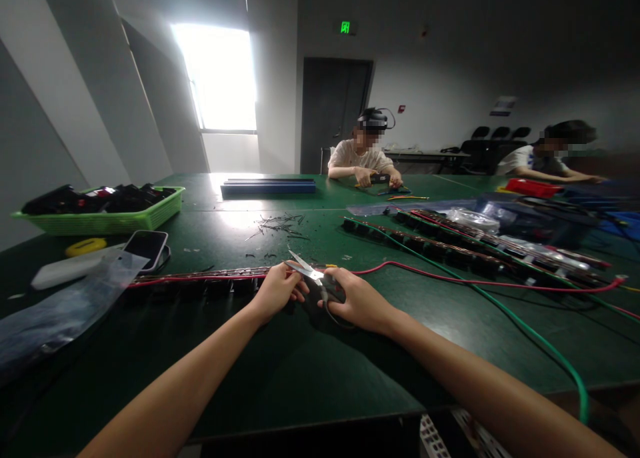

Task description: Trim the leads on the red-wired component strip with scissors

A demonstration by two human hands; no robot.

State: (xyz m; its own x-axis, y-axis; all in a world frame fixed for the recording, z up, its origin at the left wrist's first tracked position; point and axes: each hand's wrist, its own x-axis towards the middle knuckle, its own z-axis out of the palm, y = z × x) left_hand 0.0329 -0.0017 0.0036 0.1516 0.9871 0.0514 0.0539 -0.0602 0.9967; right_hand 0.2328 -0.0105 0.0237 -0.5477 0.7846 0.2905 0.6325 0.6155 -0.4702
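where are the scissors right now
In the head view, the scissors are just below centre, held in the right grip, their open blades beside the left grip.

Scissors (314, 275): bright metal blades parted, tips toward far left; dark handles. Strip (215, 289): long, black, segmented, red wiring along top; lies left-to-right on worktop (200, 365), right end obscured. Red wire (425, 269): extends right, gently curved.

Scissors (315, 275) partly behind right hand (357, 298)
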